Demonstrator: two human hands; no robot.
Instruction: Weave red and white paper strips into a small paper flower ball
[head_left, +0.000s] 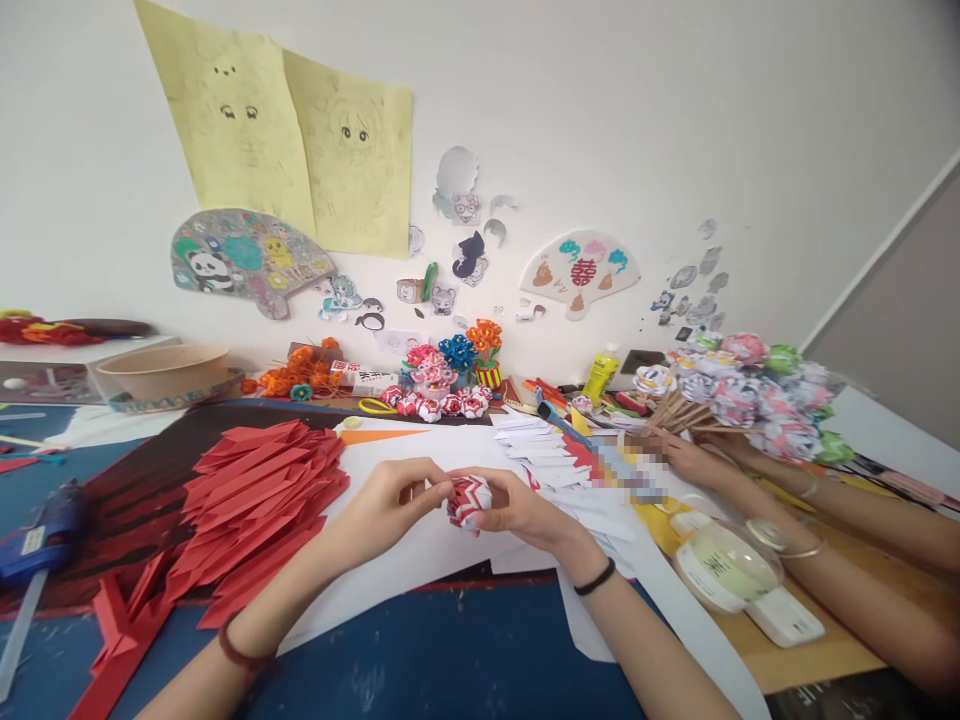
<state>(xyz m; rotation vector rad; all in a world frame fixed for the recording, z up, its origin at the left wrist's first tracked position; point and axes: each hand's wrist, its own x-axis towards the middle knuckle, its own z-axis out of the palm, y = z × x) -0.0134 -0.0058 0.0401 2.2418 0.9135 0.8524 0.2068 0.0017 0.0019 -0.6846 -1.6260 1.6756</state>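
Note:
Between my two hands, above a white paper sheet [360, 590], is a red-and-white folded paper ball [470, 500]. My right hand [517, 508] is wrapped round its right side, thumb in front. From the left, my left hand [401, 500] pinches at the ball's edge with thumb and forefinger. A large heap of folded red paper strips [262, 490] lies to the left of my hands. Folded white paper strips [536, 455] are spread to the right. Behind my hands stands a row of finished red-and-white paper balls [442, 402].
A blue glue gun [45, 535] lies at the far left, near a beige bowl [165, 372]. At right, another person's hands [690, 462] are by a bouquet of paper flowers [750, 395]. A clear plastic tub [724, 568] and a white box [786, 615] sit close by.

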